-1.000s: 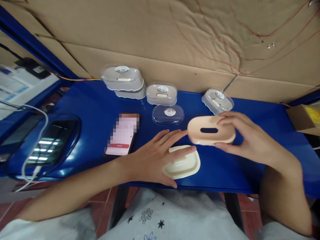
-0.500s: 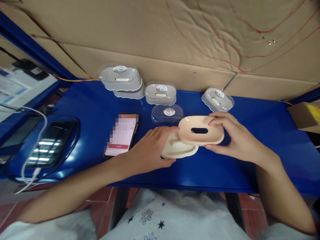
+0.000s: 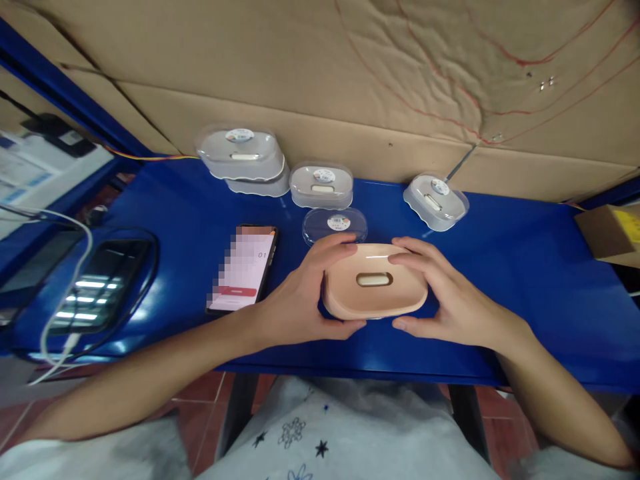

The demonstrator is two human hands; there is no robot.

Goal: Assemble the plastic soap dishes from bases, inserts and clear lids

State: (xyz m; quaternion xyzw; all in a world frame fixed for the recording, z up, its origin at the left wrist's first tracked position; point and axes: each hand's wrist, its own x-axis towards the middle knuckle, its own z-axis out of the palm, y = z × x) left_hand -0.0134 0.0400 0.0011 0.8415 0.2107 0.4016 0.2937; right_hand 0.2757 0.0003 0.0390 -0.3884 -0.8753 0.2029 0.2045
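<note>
Glossy blue table (image 3: 545,280) is gleaming beneath the smooth oval peach dish (image 3: 400,293); half-curled left hand (image 3: 305,300) and right hand (image 3: 453,300) are gripping it.

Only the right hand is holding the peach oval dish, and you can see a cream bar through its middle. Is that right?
Not quite. The left hand grips it too: the head view shows both it and the right hand around the peach oval dish. The cream bar does show through its middle.

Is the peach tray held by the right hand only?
No, the left hand and the right hand both hold the peach tray, one at each end.
</note>
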